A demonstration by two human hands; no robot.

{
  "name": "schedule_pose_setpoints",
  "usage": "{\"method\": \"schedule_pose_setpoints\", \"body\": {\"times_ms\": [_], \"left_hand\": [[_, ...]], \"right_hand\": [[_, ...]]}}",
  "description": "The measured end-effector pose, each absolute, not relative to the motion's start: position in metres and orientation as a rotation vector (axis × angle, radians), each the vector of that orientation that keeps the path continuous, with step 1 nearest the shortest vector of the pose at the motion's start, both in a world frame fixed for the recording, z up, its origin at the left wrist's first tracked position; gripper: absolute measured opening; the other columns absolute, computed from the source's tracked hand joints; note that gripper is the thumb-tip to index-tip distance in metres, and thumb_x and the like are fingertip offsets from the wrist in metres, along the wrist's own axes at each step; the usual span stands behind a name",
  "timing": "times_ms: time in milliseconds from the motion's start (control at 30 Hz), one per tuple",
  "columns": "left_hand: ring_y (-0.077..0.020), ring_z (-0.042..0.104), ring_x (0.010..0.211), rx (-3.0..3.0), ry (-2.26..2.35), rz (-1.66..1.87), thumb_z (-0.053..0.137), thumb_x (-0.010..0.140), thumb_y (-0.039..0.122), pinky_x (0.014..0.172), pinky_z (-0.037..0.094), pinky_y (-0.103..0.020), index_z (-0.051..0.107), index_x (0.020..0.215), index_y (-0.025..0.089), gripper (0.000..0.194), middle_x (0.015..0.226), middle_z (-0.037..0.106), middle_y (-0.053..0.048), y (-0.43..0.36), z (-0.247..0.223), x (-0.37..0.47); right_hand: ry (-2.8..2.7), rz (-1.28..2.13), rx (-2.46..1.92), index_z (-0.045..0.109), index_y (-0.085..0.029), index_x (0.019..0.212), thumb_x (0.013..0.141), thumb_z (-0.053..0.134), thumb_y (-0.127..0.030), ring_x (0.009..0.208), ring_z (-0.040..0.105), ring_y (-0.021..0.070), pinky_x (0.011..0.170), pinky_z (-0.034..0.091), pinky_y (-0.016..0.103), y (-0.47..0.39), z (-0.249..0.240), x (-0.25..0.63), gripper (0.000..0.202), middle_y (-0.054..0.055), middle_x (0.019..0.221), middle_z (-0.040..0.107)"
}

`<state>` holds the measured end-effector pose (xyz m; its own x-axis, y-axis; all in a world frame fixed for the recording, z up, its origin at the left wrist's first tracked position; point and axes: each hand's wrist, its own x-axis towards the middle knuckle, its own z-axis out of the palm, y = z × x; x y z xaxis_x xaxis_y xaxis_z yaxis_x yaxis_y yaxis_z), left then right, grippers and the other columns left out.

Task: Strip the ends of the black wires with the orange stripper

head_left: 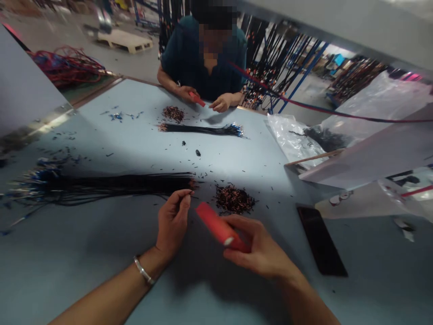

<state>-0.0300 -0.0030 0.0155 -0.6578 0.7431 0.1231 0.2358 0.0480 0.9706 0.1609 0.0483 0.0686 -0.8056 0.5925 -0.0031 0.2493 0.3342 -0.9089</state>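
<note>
My left hand is closed in a pinch on the end of a thin black wire, beside the copper-coloured ends of a wire bundle. That bundle lies lengthwise on the table, its blue-and-silver tipped ends fanned out at the left. A red hand tool, somewhat blurred, is gripped in my right hand. Its front end points toward my left fingertips, a small gap apart. Just beyond the tool sits a heap of short black and copper-coloured offcuts.
Opposite sits a co-worker, also holding a red tool, behind a second wire bundle and offcut pile. A black phone and a plastic cup lie at the right. Loose bits dot the table.
</note>
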Motion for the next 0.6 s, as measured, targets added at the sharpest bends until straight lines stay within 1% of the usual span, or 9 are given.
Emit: {"method": "schedule_pose_setpoints", "body": {"times_ms": [33, 100, 133, 200, 300, 367, 433, 533, 600], "left_hand": [[-0.0139, 0.060, 0.071, 1.012, 1.909, 1.617, 0.055, 0.086, 0.032, 0.065, 0.047, -0.023, 0.068, 0.091, 0.018, 0.019, 0.080, 0.069, -0.001, -0.003, 0.017, -0.030], [-0.0124, 0.057, 0.063, 1.062, 1.885, 1.553, 0.054, 0.086, 0.031, 0.059, 0.044, -0.021, 0.068, 0.089, 0.018, 0.019, 0.073, 0.066, 0.000, -0.003, 0.018, -0.030], [-0.0117, 0.055, 0.060, 1.076, 1.881, 1.539, 0.054, 0.086, 0.031, 0.056, 0.043, -0.021, 0.068, 0.088, 0.018, 0.020, 0.070, 0.065, 0.001, -0.003, 0.019, -0.030], [-0.0112, 0.052, 0.057, 1.087, 1.881, 1.545, 0.054, 0.086, 0.031, 0.055, 0.043, -0.021, 0.068, 0.087, 0.018, 0.020, 0.068, 0.064, 0.001, -0.003, 0.019, -0.030], [-0.0115, 0.054, 0.060, 1.108, 1.877, 1.578, 0.053, 0.085, 0.029, 0.057, 0.044, -0.021, 0.068, 0.084, 0.018, 0.019, 0.069, 0.066, 0.001, -0.001, 0.017, -0.029], [-0.0117, 0.054, 0.060, 1.115, 1.882, 1.593, 0.053, 0.085, 0.029, 0.057, 0.044, -0.021, 0.068, 0.083, 0.017, 0.019, 0.069, 0.066, 0.001, 0.000, 0.016, -0.028], [-0.0115, 0.054, 0.059, 1.110, 1.897, 1.602, 0.052, 0.085, 0.029, 0.057, 0.043, -0.021, 0.067, 0.082, 0.017, 0.019, 0.068, 0.065, 0.001, 0.001, 0.014, -0.026], [-0.0109, 0.052, 0.055, 1.103, 1.920, 1.634, 0.052, 0.085, 0.029, 0.053, 0.042, -0.021, 0.067, 0.084, 0.017, 0.019, 0.068, 0.065, 0.001, 0.003, 0.014, -0.024], [-0.0113, 0.051, 0.055, 1.132, 1.923, 1.665, 0.051, 0.086, 0.029, 0.053, 0.041, -0.022, 0.067, 0.085, 0.018, 0.019, 0.068, 0.065, 0.000, 0.003, 0.014, -0.021]], "right_hand": [[-2.174, 1.557, -0.719, 0.061, -0.019, 0.111, 0.072, 0.060, -0.019, 0.086, 0.065, 0.0205, 0.076, 0.052, 0.033, 0.047, 0.066, 0.160, 0.039, 0.006, 0.098, 0.068], [-1.984, 1.606, -0.633, 0.055, -0.018, 0.113, 0.076, 0.054, -0.020, 0.086, 0.065, 0.0209, 0.075, 0.053, 0.033, 0.043, 0.055, 0.157, 0.037, 0.008, 0.094, 0.066], [-1.966, 1.584, -0.606, 0.052, -0.019, 0.112, 0.076, 0.052, -0.019, 0.086, 0.065, 0.0207, 0.075, 0.054, 0.033, 0.041, 0.048, 0.156, 0.035, 0.009, 0.094, 0.065], [-2.034, 1.461, -0.550, 0.052, -0.019, 0.107, 0.077, 0.049, -0.017, 0.083, 0.065, 0.0193, 0.075, 0.054, 0.031, 0.038, 0.037, 0.154, 0.030, 0.008, 0.092, 0.065], [-2.194, 1.303, -0.473, 0.055, -0.020, 0.096, 0.075, 0.048, -0.017, 0.078, 0.064, 0.0182, 0.071, 0.052, 0.028, 0.035, 0.031, 0.151, 0.022, 0.005, 0.085, 0.064], [-2.226, 1.271, -0.434, 0.055, -0.021, 0.092, 0.073, 0.049, -0.020, 0.075, 0.063, 0.0177, 0.070, 0.052, 0.028, 0.034, 0.031, 0.151, 0.019, 0.004, 0.082, 0.063], [-2.205, 1.285, -0.433, 0.056, -0.021, 0.098, 0.075, 0.049, -0.021, 0.079, 0.064, 0.0188, 0.072, 0.053, 0.029, 0.033, 0.031, 0.152, 0.024, 0.005, 0.087, 0.064], [-2.192, 1.327, -0.483, 0.053, -0.021, 0.112, 0.077, 0.049, -0.018, 0.098, 0.065, 0.0213, 0.084, 0.054, 0.033, 0.031, 0.027, 0.156, 0.035, 0.009, 0.104, 0.065], [-2.209, 1.334, -0.497, 0.051, -0.022, 0.114, 0.078, 0.049, -0.017, 0.102, 0.065, 0.0211, 0.088, 0.053, 0.034, 0.029, 0.022, 0.159, 0.037, 0.009, 0.107, 0.065]]}}
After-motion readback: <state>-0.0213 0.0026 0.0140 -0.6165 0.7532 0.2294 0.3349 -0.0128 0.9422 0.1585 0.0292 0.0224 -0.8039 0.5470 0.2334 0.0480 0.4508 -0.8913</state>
